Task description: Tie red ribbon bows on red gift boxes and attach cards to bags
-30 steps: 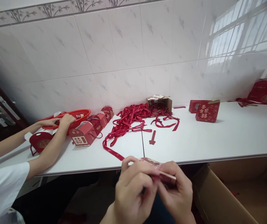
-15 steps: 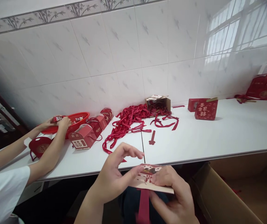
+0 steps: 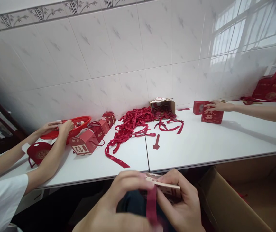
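Observation:
Below the front edge of the white table [image 3: 200, 145] I hold a flat, unfolded red gift box [image 3: 168, 186] in both hands. My left hand [image 3: 123, 199] is closed, pinching its left end where a red ribbon [image 3: 151, 206] hangs down. My right hand [image 3: 181, 203] grips the box's right side, fingers curled round it. A heap of red ribbons [image 3: 134, 125] lies on the table beyond my hands.
At the left a person in a white shirt has both hands at a red basket [image 3: 74, 124], beside several finished red boxes [image 3: 83, 143]. From the right another person's hand [image 3: 216, 105] rests on a red box [image 3: 211, 116]. A small cardboard box [image 3: 163, 104] stands by the wall; a large open carton [image 3: 246, 199] sits lower right.
My left fingers have closed onto the box's left end and the box has tilted edge-on. Another person's arm has reached in from the right to the red box.

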`<state>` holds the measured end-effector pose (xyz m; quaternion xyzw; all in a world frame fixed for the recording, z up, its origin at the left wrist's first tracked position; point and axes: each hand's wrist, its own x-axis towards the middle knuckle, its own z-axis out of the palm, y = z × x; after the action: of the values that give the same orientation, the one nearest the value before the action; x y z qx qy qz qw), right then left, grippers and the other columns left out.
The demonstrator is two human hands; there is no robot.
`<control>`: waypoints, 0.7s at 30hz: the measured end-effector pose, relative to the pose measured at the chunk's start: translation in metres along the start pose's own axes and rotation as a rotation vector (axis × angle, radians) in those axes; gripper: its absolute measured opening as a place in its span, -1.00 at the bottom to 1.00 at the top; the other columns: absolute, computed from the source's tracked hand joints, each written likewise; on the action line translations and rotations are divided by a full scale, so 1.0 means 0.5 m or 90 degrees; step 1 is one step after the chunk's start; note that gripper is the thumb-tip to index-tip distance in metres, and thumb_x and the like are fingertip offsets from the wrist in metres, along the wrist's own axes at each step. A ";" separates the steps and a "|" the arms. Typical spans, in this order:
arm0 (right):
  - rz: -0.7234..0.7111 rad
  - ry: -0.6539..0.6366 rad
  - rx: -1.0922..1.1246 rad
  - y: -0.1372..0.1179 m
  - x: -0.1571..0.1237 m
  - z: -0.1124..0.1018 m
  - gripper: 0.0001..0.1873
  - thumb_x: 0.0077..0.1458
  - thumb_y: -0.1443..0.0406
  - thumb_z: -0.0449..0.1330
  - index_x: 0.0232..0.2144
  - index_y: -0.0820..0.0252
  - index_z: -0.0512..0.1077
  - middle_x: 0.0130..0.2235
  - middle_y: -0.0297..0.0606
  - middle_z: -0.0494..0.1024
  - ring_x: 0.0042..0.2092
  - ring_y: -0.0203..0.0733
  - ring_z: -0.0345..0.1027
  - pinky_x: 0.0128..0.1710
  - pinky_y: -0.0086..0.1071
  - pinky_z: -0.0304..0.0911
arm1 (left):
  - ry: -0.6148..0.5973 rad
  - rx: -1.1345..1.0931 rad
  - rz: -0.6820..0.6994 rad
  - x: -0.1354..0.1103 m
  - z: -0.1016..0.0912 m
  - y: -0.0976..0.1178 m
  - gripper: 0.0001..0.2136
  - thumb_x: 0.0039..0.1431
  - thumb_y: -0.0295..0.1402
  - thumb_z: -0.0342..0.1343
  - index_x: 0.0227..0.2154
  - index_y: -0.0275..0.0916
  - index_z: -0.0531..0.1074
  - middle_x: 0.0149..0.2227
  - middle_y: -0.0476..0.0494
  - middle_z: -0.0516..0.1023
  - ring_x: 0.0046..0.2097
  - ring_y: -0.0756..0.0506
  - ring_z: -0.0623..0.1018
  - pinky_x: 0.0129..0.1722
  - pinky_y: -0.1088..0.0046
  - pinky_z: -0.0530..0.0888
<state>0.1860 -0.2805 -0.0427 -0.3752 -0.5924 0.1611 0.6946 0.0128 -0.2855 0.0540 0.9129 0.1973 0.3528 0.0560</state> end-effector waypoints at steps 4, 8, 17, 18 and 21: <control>-0.054 -0.030 -0.006 -0.014 0.011 -0.004 -0.84 -0.04 0.42 0.23 -0.44 0.15 0.30 -0.51 -0.35 0.40 -0.50 -0.30 0.26 -0.52 -0.43 0.19 | 0.059 0.005 -0.030 0.019 0.017 -0.029 -0.56 0.08 -0.62 0.00 0.02 -0.14 0.36 -0.07 -0.23 0.46 -0.03 -0.13 0.46 -0.07 0.33 0.47; -0.127 -0.039 -0.021 -0.026 0.016 -0.008 -0.82 -0.07 0.45 0.22 -0.41 0.14 0.30 -0.50 -0.33 0.43 -0.49 -0.29 0.28 -0.50 -0.40 0.21 | 0.094 -0.026 -0.053 0.038 0.031 -0.062 -0.77 0.08 -0.55 0.10 -0.21 -0.19 0.49 -0.35 -0.13 0.45 -0.29 -0.04 0.47 -0.31 0.48 0.46; -0.180 -0.060 -0.032 -0.029 0.018 -0.013 -0.80 -0.06 0.46 0.23 -0.38 0.13 0.32 -0.48 -0.32 0.48 -0.46 -0.25 0.35 -0.48 -0.36 0.25 | 0.043 -0.338 -0.326 0.022 0.048 -0.064 -0.86 0.16 -0.35 0.10 -0.27 -0.26 0.50 -0.30 -0.20 0.54 -0.26 -0.08 0.55 -0.30 0.47 0.51; -0.175 -0.054 -0.030 -0.029 0.018 -0.014 -0.81 -0.05 0.46 0.23 -0.38 0.13 0.33 -0.48 -0.32 0.48 -0.46 -0.25 0.35 -0.48 -0.36 0.25 | 0.048 -0.375 -0.336 0.017 0.049 -0.061 -0.86 0.16 -0.35 0.10 -0.26 -0.26 0.49 -0.29 -0.21 0.55 -0.26 -0.09 0.56 -0.32 0.47 0.52; -0.166 -0.051 -0.021 -0.031 0.019 -0.014 -0.83 -0.04 0.45 0.22 -0.39 0.13 0.33 -0.49 -0.32 0.48 -0.46 -0.24 0.36 -0.47 -0.35 0.26 | 0.061 -0.410 -0.321 0.010 0.051 -0.050 -0.88 0.11 -0.40 0.15 -0.28 -0.26 0.49 -0.31 -0.22 0.57 -0.24 -0.12 0.57 -0.27 0.42 0.54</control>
<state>0.1916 -0.2870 -0.0251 -0.2995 -0.6657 0.0749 0.6793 0.0251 -0.2598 0.0319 0.7542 0.2967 0.4136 0.4148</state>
